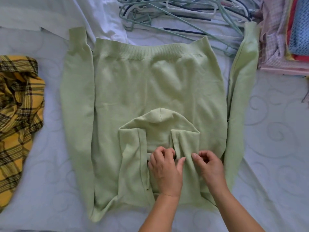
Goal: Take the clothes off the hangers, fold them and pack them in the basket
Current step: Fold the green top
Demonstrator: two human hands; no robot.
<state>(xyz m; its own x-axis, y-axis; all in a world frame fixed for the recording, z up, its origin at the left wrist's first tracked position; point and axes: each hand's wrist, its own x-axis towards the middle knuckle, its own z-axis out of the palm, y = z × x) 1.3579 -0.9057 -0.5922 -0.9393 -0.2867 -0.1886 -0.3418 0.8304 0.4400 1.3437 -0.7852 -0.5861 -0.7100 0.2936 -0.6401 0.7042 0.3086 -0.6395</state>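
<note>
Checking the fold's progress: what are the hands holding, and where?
Both hands, left hand and right hand, pinch the green hoodie at its folded-down hood, near the neckline.

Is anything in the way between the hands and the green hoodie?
No. Both the left hand and right hand already rest on the light green knit hoodie, fingers pinching the folded hood. Nothing lies between them.

A hooded sweatshirt [150, 84] lies spread flat in the middle of the bed [275, 131], its hem toward the far side and its hood [158, 129] folded onto its body. Both hands, left [165, 171] and right [210, 166], rest on the hood at the near edge. A crumpled plaid shirt [18, 114] lies to the left, a heap of hangers [175, 12] behind, and a basket [284, 70] of folded clothes [287, 30] at the far right.
</note>
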